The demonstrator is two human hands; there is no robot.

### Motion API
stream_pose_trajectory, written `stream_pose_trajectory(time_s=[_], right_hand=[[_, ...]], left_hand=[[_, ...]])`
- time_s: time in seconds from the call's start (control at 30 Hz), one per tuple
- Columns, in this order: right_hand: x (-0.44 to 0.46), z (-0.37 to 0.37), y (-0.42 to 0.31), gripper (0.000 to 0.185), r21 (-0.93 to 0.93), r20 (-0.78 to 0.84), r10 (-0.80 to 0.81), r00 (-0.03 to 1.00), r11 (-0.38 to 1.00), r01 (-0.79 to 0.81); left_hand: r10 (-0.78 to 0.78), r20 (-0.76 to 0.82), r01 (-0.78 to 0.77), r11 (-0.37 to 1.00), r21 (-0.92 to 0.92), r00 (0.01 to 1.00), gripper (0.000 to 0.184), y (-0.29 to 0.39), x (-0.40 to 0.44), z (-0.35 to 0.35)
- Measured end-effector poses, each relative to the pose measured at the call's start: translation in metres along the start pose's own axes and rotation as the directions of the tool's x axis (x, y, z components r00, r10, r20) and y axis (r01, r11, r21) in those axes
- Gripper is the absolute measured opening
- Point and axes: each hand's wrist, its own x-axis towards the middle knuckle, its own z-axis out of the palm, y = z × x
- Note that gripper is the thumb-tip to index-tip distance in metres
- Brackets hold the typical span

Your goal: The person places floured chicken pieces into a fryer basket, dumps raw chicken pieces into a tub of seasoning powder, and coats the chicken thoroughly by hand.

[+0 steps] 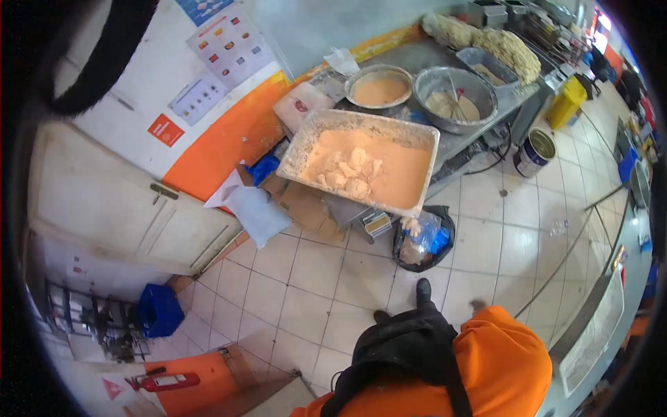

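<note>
Past the end of the orange sleeve (pixel 497 347), a small blurred part of my right hand (pixel 478 306) shows over the floor; its fingers cannot be made out. My left hand is out of sight. Ahead, on the counter, a large metal tray (pixel 306 122) holds orange-tinted flour. Several coated pieces that look like chicken (pixel 356 170) are heaped in it. Behind the tray sits a round pan (pixel 379 90) of similar orange powder. Beside that, a metal bowl (pixel 479 125) contains pale batter and a whisk (pixel 457 105).
A black-lined waste bag (pixel 445 254) stands below the tray. An open tin (pixel 535 153) and a yellow container (pixel 568 101) are on the tiled floor to the right. A steel worktop (pixel 590 316) runs along the right side. A blue crate (pixel 160 311) and a white door (pixel 104 201) are at left.
</note>
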Motion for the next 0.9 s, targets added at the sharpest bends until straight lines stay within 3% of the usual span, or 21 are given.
stream_pose_trajectory(time_s=[0.13,0.27,0.33,0.37,0.4,0.43,0.47,0.5,0.53,0.57,0.6,0.67,0.73,0.77,0.8,0.83,0.87,0.9], right_hand=[[-0.017,-0.018,0.035,0.032,0.101,0.137,0.089,0.987,0.990,-0.103],[-0.019,-0.022,-0.037,0.044,0.216,0.087,-0.040,0.995,0.976,0.021],[-0.015,-0.032,-0.086,0.047,0.238,0.094,-0.122,0.988,0.966,0.097],[-0.011,-0.037,-0.112,0.046,0.236,0.089,-0.167,0.982,0.961,0.142],[-0.011,-0.043,-0.140,0.046,0.235,0.084,-0.212,0.974,0.954,0.187],[-0.012,-0.047,-0.164,0.046,0.237,0.078,-0.254,0.964,0.944,0.230],[-0.011,-0.053,-0.188,0.045,0.229,0.075,-0.290,0.954,0.936,0.267],[-0.012,-0.058,-0.212,0.044,0.224,0.070,-0.326,0.943,0.926,0.304],[-0.014,-0.060,-0.232,0.044,0.221,0.064,-0.361,0.930,0.914,0.339],[-0.027,-0.059,-0.248,0.043,0.215,0.021,-0.389,0.921,0.901,0.376],[-0.041,-0.058,-0.261,0.042,0.209,-0.021,-0.417,0.909,0.887,0.412],[-0.044,-0.043,-0.279,0.042,0.244,-0.082,-0.450,0.889,0.856,0.456],[-0.029,-0.030,-0.253,0.041,0.300,-0.120,-0.413,0.903,0.852,0.429],[-0.025,-0.020,-0.230,0.041,0.318,-0.138,-0.366,0.920,0.864,0.391],[0.022,-0.016,-0.179,0.039,0.431,-0.067,-0.436,0.897,0.798,0.420],[-0.021,0.016,-0.154,0.038,0.433,-0.171,-0.403,0.899,0.789,0.436],[-0.041,0.038,-0.129,0.037,0.470,-0.122,-0.267,0.956,0.833,0.293],[-0.044,0.067,-0.074,0.038,0.731,-0.052,-0.408,0.912,0.607,0.313]], left_hand=[[0.020,-0.044,-0.026,0.992,-0.120,0.999,0.037,0.014,0.000,0.033],[0.123,-0.087,-0.144,0.936,-0.320,0.989,0.037,0.030,0.029,0.035],[0.280,0.007,-0.218,0.764,-0.607,0.960,0.037,0.035,0.078,0.000],[0.121,-0.274,-0.259,0.795,-0.549,0.954,0.034,0.132,0.032,0.014],[0.231,-0.296,-0.364,0.740,-0.566,0.927,0.034,0.198,0.012,-0.001],[0.344,-0.332,-0.468,0.760,-0.451,0.878,0.041,0.244,0.027,-0.031],[0.407,-0.322,-0.517,0.604,-0.607,0.855,0.046,0.304,0.017,-0.054],[0.551,-0.319,-0.594,0.441,-0.673,0.771,0.052,0.339,0.060,-0.090],[0.591,-0.298,-0.602,0.421,-0.678,0.749,0.057,0.398,0.049,-0.115],[0.707,-0.279,-0.708,0.427,-0.563,0.649,0.060,0.451,0.055,-0.140],[0.674,-0.270,-0.650,0.406,-0.643,0.688,0.057,0.514,0.032,-0.151],[0.717,-0.273,-0.654,0.325,-0.683,0.641,0.055,0.613,0.007,-0.160],[0.794,-0.145,-0.695,0.408,-0.591,0.590,0.055,0.700,0.058,-0.178],[0.779,-0.097,-0.676,0.467,-0.571,0.620,0.054,0.740,0.075,-0.176],[0.759,-0.045,-0.652,0.526,-0.546,0.649,0.053,0.777,0.091,-0.171],[0.711,-0.010,-0.597,0.583,-0.552,0.703,0.051,0.811,0.125,-0.167],[0.656,0.029,-0.534,0.639,-0.553,0.754,0.048,0.842,0.161,-0.163],[0.597,0.136,-0.450,0.717,-0.532,0.791,0.056,0.866,0.180,-0.160]])
